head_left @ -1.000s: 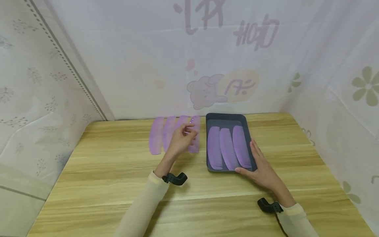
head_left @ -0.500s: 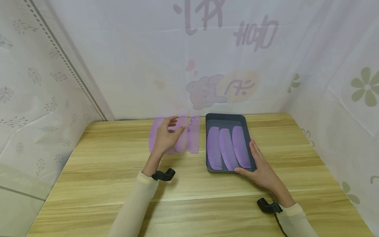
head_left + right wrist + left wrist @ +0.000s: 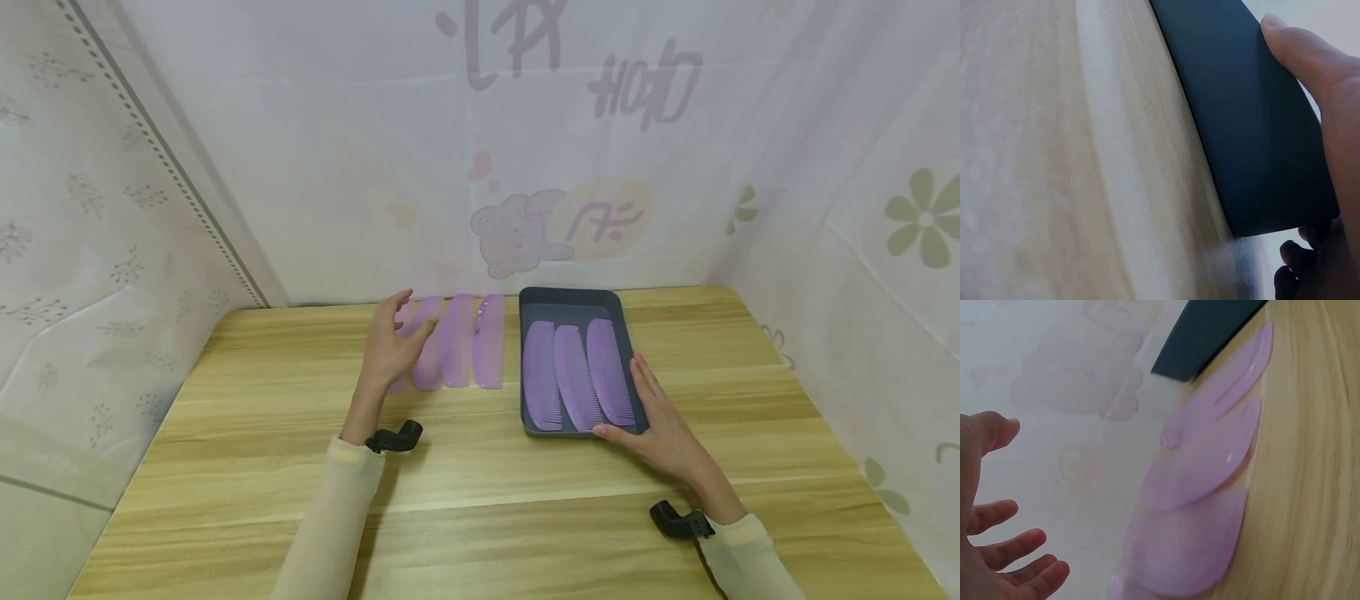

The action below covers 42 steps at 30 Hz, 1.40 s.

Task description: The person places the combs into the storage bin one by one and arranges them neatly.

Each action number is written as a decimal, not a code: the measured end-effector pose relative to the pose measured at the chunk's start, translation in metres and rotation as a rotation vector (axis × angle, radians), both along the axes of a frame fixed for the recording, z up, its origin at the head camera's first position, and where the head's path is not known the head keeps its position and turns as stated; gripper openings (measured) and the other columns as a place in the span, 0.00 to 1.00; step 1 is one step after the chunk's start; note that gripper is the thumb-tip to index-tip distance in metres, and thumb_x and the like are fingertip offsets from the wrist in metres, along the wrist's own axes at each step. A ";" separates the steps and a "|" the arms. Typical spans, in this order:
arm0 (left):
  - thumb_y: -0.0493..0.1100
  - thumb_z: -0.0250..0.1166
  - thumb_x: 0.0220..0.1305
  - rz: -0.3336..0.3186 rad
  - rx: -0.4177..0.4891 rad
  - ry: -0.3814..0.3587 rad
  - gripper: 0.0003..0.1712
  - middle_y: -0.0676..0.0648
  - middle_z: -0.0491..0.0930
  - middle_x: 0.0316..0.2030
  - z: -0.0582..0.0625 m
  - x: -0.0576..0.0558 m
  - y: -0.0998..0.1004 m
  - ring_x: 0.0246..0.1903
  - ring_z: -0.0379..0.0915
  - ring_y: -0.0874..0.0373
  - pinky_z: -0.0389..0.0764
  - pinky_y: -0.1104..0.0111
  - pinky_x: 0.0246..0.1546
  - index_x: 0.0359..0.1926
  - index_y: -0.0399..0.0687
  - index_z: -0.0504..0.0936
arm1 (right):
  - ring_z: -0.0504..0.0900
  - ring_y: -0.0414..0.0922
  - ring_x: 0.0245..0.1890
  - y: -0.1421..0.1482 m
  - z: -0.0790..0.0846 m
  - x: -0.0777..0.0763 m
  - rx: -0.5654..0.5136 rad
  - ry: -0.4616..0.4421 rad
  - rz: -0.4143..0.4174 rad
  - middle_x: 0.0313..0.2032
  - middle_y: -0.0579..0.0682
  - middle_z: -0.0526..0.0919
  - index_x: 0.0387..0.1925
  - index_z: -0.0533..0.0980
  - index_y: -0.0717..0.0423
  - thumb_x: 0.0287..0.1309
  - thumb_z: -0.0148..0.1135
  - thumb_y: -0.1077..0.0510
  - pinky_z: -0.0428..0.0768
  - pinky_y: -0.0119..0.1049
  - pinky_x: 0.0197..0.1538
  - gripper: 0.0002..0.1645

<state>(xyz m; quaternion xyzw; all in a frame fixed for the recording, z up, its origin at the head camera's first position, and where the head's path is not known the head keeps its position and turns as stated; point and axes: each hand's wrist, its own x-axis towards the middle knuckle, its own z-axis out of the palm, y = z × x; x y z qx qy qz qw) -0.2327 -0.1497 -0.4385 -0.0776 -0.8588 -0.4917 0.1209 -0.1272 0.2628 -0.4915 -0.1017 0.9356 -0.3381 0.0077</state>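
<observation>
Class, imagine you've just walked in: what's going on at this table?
A person's right hand holds a dark tray at its near right corner, with three purple combs inside. Four lighter purple combs lie in a row on the table, left of the tray. The left hand, holding nothing, partly hides the leftmost one from the head camera.

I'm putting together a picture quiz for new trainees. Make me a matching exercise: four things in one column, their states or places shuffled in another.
1. Left hand
2. Right hand
3. Tray
4. Comb just left of the tray

A. Dark grey-blue, with three combs inside
B. Purple, with small darker marks
C. Grips the tray's near right corner
D. Fingers apart, holding nothing

Pairs: 1-D, 2-C, 3-A, 4-B
</observation>
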 end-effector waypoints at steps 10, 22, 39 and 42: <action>0.57 0.66 0.56 0.093 0.071 -0.075 0.45 0.41 0.59 0.66 -0.007 -0.004 -0.030 0.65 0.53 0.42 0.66 0.48 0.60 0.69 0.49 0.58 | 0.37 0.50 0.73 -0.001 0.001 0.000 -0.002 0.002 0.000 0.74 0.44 0.32 0.73 0.34 0.47 0.43 0.69 0.33 0.53 0.66 0.65 0.70; 0.63 0.66 0.53 0.133 0.108 -0.270 0.51 0.38 0.57 0.67 -0.020 -0.004 -0.049 0.64 0.58 0.39 0.67 0.48 0.61 0.72 0.55 0.53 | 0.37 0.49 0.73 0.000 -0.002 0.000 -0.002 0.009 -0.004 0.74 0.43 0.32 0.73 0.34 0.46 0.42 0.69 0.33 0.53 0.66 0.64 0.70; 0.46 0.71 0.52 0.196 0.098 -0.332 0.46 0.36 0.69 0.58 -0.027 -0.007 -0.048 0.54 0.65 0.44 0.72 0.54 0.54 0.69 0.42 0.59 | 0.36 0.49 0.74 0.001 -0.003 -0.001 -0.018 0.009 0.005 0.74 0.43 0.31 0.73 0.34 0.45 0.43 0.69 0.34 0.53 0.67 0.64 0.70; 0.39 0.71 0.50 0.206 0.080 -0.338 0.43 0.35 0.69 0.57 -0.029 -0.008 -0.047 0.54 0.66 0.43 0.73 0.54 0.53 0.66 0.37 0.62 | 0.36 0.48 0.74 0.001 -0.004 -0.001 -0.019 0.010 0.006 0.74 0.43 0.31 0.73 0.34 0.45 0.43 0.69 0.34 0.53 0.67 0.64 0.69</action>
